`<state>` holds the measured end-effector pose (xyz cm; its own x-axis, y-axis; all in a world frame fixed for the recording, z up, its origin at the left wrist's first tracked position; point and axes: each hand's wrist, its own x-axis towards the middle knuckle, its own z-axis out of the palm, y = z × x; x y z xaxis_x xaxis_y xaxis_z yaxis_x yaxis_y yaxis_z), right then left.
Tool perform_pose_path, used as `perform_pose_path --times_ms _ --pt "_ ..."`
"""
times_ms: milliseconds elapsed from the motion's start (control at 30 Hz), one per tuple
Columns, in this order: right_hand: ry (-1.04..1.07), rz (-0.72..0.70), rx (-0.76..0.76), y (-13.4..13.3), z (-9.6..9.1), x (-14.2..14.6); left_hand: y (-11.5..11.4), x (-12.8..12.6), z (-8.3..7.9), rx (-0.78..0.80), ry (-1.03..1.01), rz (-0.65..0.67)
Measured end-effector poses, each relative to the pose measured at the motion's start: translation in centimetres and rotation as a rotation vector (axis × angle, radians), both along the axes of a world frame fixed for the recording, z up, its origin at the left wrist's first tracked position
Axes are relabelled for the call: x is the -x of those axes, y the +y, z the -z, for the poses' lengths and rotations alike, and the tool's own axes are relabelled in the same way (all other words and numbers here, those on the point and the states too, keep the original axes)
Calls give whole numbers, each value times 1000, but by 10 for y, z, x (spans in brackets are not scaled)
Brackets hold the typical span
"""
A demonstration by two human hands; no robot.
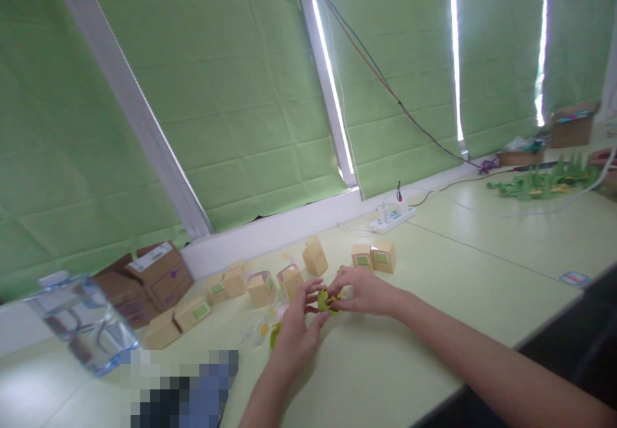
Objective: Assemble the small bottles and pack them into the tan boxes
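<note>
Between both hands is a small olive-green object with a hollow, cup-like shape (324, 299); its exact kind is too small to tell. My left hand (299, 320) curls round its left side, thumb below and fingers above. My right hand (359, 292) pinches at its right side, with a small whitish-yellow bit (346, 292) by the fingers. Another green piece (274, 335) lies just left of my left hand, partly hidden by it. Crumpled clear plastic (255, 330) with a yellow spot is on the table beside that.
Several small tan boxes (261, 288) stand in a row behind the hands, some with open flaps. A large water bottle (89, 325) and a brown carton (161, 277) are at left. A power strip (393, 220) lies behind; green parts (544, 184) are piled far right.
</note>
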<state>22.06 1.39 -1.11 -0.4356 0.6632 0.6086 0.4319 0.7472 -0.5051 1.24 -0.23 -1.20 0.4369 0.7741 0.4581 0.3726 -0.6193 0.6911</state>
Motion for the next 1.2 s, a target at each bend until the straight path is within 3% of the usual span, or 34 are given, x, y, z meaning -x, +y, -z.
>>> perform_pose_path --times_ms 467,867,1033,1200 --pt "-79 89 -122 1 1 4 -1 -2 2 199 -160 108" --pt "-20 -14 24 8 12 10 1 2 8 190 -127 83" --pt "-71 42 -7 9 13 11 1 3 7 212 -125 109" --pt "-25 -36 5 11 16 11 1 3 6 208 -122 105"
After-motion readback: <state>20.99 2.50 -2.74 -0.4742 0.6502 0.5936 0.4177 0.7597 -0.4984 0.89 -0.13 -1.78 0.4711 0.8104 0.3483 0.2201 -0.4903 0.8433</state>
